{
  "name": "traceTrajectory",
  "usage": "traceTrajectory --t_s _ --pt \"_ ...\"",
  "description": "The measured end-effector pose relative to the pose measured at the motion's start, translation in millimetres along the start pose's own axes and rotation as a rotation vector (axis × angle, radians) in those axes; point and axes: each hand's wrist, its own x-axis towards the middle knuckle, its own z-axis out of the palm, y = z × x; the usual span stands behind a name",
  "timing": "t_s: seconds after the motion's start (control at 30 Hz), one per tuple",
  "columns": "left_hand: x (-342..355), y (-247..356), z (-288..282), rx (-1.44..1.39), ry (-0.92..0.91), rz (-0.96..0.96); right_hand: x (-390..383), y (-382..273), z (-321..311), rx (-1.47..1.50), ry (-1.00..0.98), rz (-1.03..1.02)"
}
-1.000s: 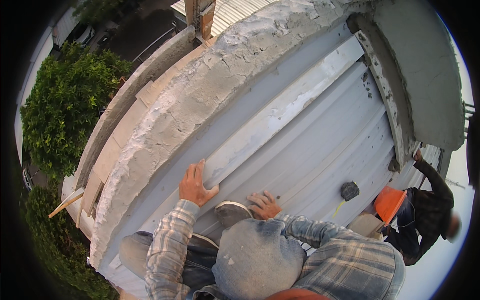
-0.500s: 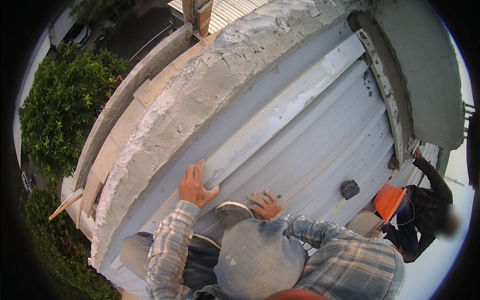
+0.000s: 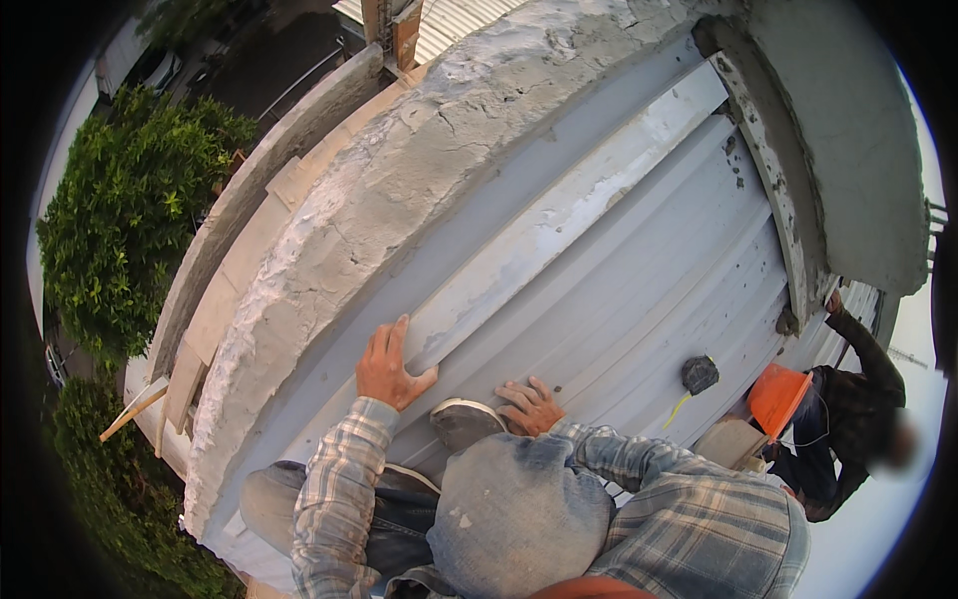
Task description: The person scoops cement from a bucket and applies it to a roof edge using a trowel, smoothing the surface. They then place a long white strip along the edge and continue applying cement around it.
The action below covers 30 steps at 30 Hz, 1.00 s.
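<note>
My left hand (image 3: 390, 371) straddles a long, flat, pale bar (image 3: 569, 220), fingers at one edge and thumb at the other. The bar is smeared with cement and lies on the grey ribbed roof sheet (image 3: 639, 270), beside the rough mortar-covered wall edge (image 3: 389, 190). Its far end touches a second, mortar-spattered strip (image 3: 768, 180) at the upper right. Fingers spread, my right hand (image 3: 531, 407) rests flat on the sheet next to my shoe (image 3: 465, 423) and holds nothing.
A black tape measure (image 3: 700, 374) with a bit of yellow blade out lies on the sheet. At right, another person (image 3: 848, 399) crouches by an orange bucket (image 3: 778, 399), one hand on the strip's lower end. Beyond the wall edge at left are a drop and trees (image 3: 130, 220).
Almost nothing differs. The view has shifted very slightly, while both my hands stay in the same places.
</note>
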Motion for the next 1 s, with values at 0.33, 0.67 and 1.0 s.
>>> traceTrajectory --t_s 0.33,0.67,1.0 --pt "0 0 1 -0.005 0.009 0.003 -2 2 7 -0.033 0.03 -0.012" --pt "1 1 3 0.01 -0.017 -0.011 -2 2 5 -0.031 0.037 -0.013" --pt "2 2 -2 -0.046 0.024 0.039 1 -1 7 -0.019 0.074 -0.008"
